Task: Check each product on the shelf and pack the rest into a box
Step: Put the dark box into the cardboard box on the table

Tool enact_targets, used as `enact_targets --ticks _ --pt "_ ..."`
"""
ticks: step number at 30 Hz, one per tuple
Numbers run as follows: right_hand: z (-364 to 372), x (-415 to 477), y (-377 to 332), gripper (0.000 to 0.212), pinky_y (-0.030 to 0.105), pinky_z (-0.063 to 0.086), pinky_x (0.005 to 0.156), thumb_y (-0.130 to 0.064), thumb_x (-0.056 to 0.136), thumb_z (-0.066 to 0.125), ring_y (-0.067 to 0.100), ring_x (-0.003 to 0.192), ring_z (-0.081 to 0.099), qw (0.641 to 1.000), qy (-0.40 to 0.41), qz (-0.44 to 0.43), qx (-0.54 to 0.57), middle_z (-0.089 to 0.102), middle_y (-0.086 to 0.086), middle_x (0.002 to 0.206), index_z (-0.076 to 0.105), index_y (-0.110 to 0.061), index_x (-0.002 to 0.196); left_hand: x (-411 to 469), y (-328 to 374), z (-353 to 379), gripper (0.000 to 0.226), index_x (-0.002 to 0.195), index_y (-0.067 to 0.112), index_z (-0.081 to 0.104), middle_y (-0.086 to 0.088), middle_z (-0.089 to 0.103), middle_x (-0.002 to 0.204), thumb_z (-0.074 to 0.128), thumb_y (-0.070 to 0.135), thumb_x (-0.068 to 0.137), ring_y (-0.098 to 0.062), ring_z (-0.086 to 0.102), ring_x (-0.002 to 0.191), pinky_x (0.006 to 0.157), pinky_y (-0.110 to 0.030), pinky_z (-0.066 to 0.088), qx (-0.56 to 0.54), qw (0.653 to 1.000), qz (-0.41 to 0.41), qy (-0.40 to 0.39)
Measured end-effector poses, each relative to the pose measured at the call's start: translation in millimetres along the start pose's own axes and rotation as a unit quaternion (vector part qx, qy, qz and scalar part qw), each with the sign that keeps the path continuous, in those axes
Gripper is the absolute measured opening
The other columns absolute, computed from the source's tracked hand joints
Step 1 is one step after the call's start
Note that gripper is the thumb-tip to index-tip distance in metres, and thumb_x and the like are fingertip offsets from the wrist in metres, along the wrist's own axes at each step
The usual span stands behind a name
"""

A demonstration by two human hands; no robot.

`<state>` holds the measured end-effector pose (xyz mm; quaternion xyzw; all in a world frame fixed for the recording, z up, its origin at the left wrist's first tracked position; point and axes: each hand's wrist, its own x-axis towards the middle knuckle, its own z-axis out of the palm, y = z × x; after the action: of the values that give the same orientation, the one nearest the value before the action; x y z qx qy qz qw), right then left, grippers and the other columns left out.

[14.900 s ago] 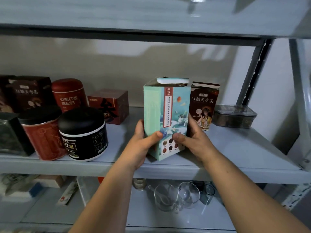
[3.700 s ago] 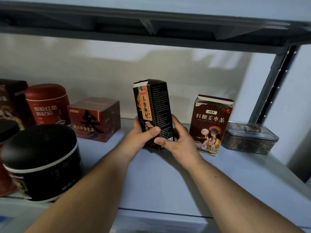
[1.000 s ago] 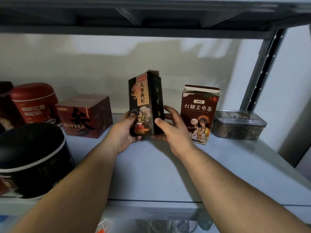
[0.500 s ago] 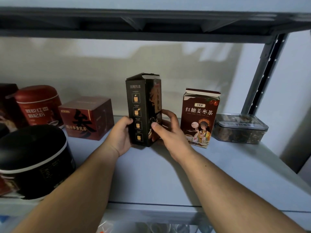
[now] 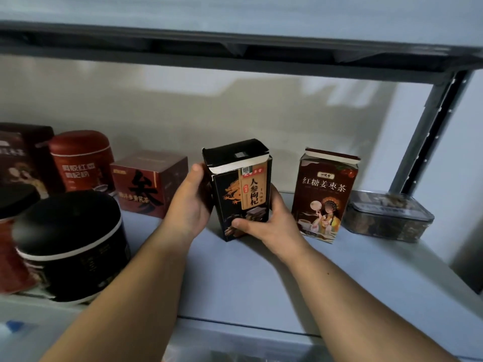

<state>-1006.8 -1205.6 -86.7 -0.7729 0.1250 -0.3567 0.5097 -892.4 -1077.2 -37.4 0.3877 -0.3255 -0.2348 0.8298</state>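
Black box (image 5: 240,190), tilted, is gripped by the left hand (image 5: 189,205) and right hand (image 5: 266,226) above the shelf (image 5: 248,278) middle.

I have turned the tall black cardboard box (image 5: 241,194) so its dragon front faces me, not its side, and tipped its top my way. My left grip (image 5: 190,205) slid up its side.
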Motion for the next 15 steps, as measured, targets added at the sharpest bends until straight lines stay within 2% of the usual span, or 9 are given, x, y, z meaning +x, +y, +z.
enact_targets --ticks 4,7,10,12,15 --pt "3 -1 -1 0.078 0.03 0.056 0.097 -0.025 0.059 0.099 0.006 0.114 0.068 1.0 0.0 -0.02 -0.014 0.07 -0.007 0.124 0.056 -0.056 0.117 -6 8 8 0.037 0.088 0.028 0.085 -0.001 0.079 0.103 0.062 0.057 0.085 -0.015 0.073 0.101 0.096 -0.039 0.052 0.0 1.0 0.006 0.001" --pt "4 -2 -1 0.072 0.024 0.057 0.091 -0.013 0.062 0.099 0.007 0.109 0.071 1.0 -0.004 -0.027 -0.015 0.072 -0.001 0.12 0.059 -0.046 0.112 -4 12 9 0.048 0.09 0.03 0.084 0.0 0.079 0.103 0.081 0.07 0.065 -0.015 0.073 0.102 0.092 -0.034 0.058 0.025 1.0 0.01 -0.011" --pt "5 -2 -2 0.071 0.017 0.055 0.086 -0.006 0.063 0.098 0.004 0.106 0.071 1.0 -0.001 -0.023 -0.018 0.07 0.002 0.121 0.058 -0.04 0.11 -4 15 12 0.044 0.082 0.023 0.084 -0.001 0.079 0.095 0.061 0.061 0.082 -0.014 0.075 0.094 0.086 -0.033 0.055 -0.004 1.0 -0.004 0.01" --pt "5 -3 -2 0.071 0.016 0.055 0.086 -0.01 0.062 0.099 0.004 0.108 0.07 0.999 0.001 -0.021 -0.031 0.068 0.005 0.124 0.057 -0.042 0.11 -4 15 14 0.048 0.076 0.021 0.083 0.002 0.079 0.088 0.048 0.054 0.077 -0.011 0.075 0.086 0.081 -0.028 0.056 -0.021 1.0 -0.002 0.007" --pt "3 -4 -3 0.07 0.01 0.052 0.084 -0.012 0.063 0.099 -0.001 0.105 0.068 0.999 -0.002 -0.016 -0.047 0.066 0.004 0.125 0.057 -0.042 0.11 -4 14 15 0.05 0.077 0.02 0.082 0.004 0.079 0.084 0.045 0.054 0.074 -0.008 0.075 0.083 0.079 -0.026 0.056 -0.013 1.0 -0.001 0.005"
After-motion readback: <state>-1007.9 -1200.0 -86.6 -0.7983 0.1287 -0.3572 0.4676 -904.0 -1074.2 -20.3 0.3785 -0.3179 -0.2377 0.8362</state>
